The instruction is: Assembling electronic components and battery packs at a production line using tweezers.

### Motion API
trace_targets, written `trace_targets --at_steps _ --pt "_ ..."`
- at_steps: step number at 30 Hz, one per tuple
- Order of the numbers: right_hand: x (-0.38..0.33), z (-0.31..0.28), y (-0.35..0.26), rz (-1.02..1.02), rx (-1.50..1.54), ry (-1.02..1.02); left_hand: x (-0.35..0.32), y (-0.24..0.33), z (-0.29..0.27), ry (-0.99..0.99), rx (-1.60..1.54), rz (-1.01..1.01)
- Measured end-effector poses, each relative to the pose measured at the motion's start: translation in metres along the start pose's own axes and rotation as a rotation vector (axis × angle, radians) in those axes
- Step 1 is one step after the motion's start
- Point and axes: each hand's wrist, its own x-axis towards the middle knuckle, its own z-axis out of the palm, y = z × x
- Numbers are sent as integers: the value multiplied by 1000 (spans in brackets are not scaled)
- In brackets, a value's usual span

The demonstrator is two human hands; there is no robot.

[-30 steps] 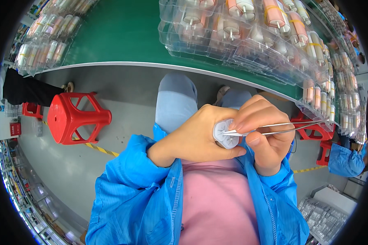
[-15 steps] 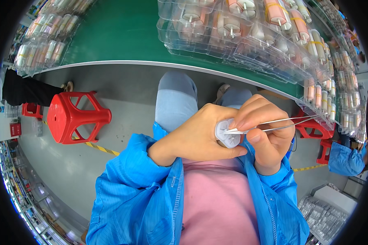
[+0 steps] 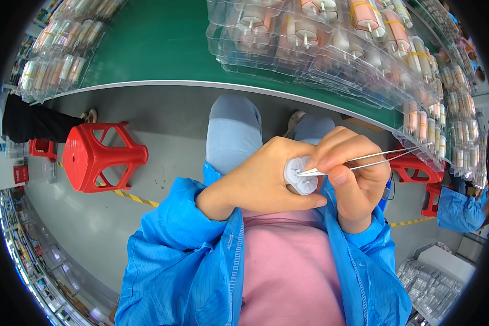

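1. At the frame's centre, the left hand [image 3: 261,182] is clenched around a small white plastic cylinder [image 3: 300,175].
2. Right hand [image 3: 352,176] pinches thin metal tweezers [image 3: 364,160], their tips touching the cylinder's end.
3. Clear plastic trays of tubes [image 3: 331,38] crowd the green table [image 3: 163,43] at upper right.
4. Red plastic stool [image 3: 100,157] stands at left.

Dressed in a bright blue jacket [image 3: 190,255] with fine stripes, open at the front, cuffs at 10 and 2 o'clock over a pink shirt [image 3: 288,271]; pale blue trousers [image 3: 231,133]; bare hands.
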Motion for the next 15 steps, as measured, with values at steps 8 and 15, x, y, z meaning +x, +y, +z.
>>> trace_targets --at_steps 8,15 --pt "-1 -4 3 -27 29 0 0 0 3 24 6 34" --pt "-3 -1 2 2 0 15 1 1 1 3 50 32"
